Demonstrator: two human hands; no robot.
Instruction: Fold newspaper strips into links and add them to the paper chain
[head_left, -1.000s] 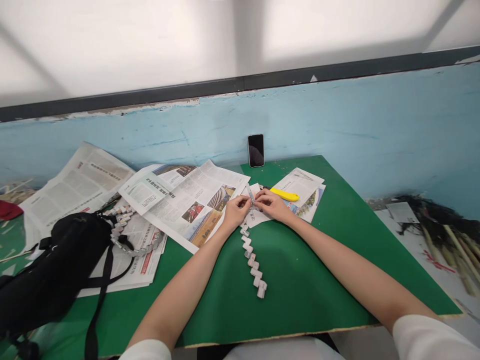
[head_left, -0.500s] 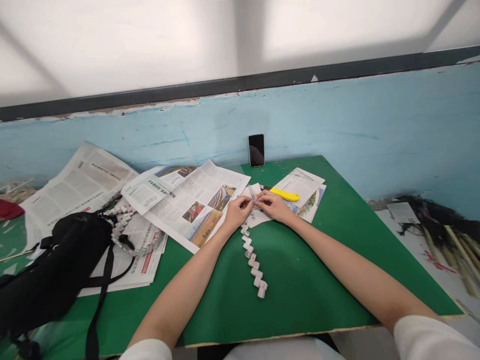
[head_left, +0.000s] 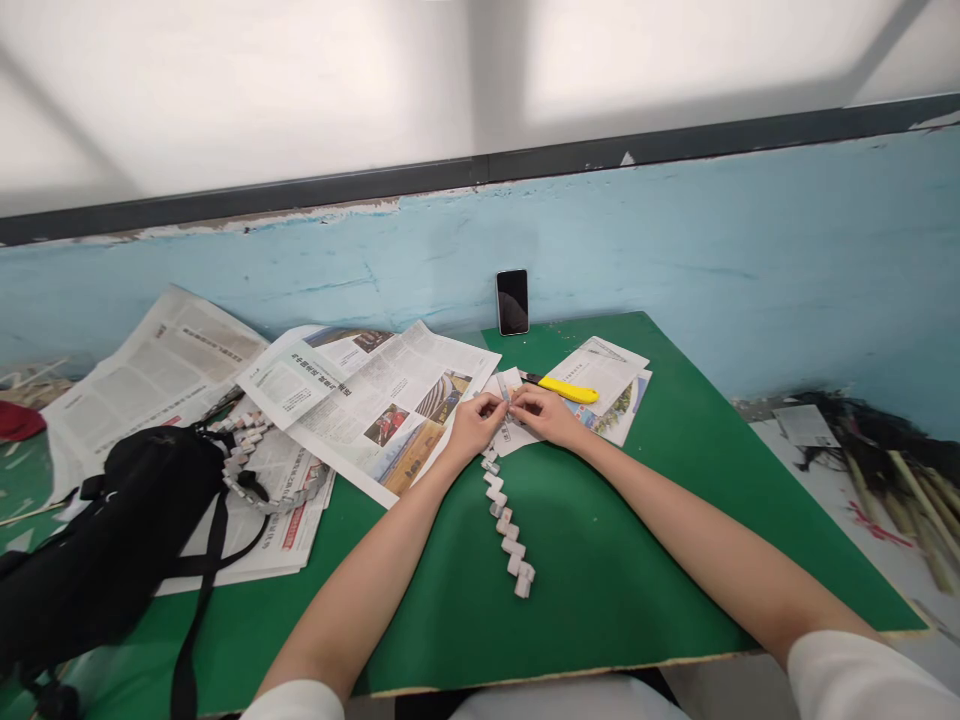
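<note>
Between my two hands a narrow strip of folded newspaper (head_left: 505,388) stands up, pinched at its lower part. My left hand (head_left: 478,422) closes thumb and finger on its left side. From the right, my right hand (head_left: 545,412) pinches it as well, fingertips almost touching the left ones. A zigzag chain of folded paper (head_left: 504,515) trails from below my left hand toward the table's front edge; where it meets the strip is hidden by my fingers. Cut paper pieces (head_left: 517,436) lie under my hands. A yellow utility knife (head_left: 570,388) rests just beyond my right hand.
Newspaper sheets (head_left: 360,410) cover the left of the green table (head_left: 637,560). A black bag (head_left: 150,500) with straps lies there beside another folded-paper chain (head_left: 277,495). A phone (head_left: 513,301) leans on the blue wall. More paper (head_left: 600,365) is under the knife.
Almost nothing differs. My fingers shift very slightly around the paper strip, and the chain stays where it was.
</note>
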